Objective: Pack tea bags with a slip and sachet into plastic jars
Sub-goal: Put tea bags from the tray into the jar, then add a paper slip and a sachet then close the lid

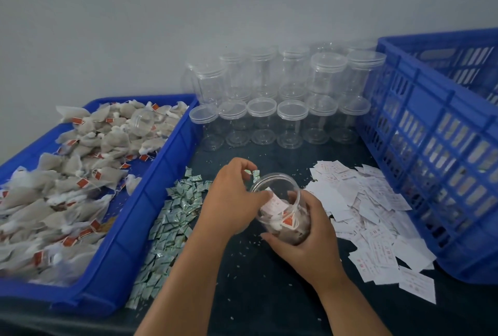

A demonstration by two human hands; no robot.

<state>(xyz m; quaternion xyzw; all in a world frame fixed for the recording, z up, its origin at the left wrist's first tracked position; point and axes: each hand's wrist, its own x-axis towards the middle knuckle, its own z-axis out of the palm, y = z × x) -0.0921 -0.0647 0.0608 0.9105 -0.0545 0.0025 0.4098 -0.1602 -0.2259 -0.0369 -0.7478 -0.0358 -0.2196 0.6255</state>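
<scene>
A clear plastic jar lies tilted on the dark table, mouth toward the wall, with tea bags and a white paper slip inside. My right hand grips the jar's body from the right. At the jar's mouth my left hand pinches a small green-and-silver sachet between fingertips just above the rim. A loose heap of sachets lies left of the jar. White slips are spread on the right. Tea bags with red tags fill the blue tray at left.
Several empty lidded clear jars stand stacked against the wall behind the work spot. One more clear jar lies on the tea bags. A tall blue slatted crate closes off the right side. Small crumbs dot the dark table.
</scene>
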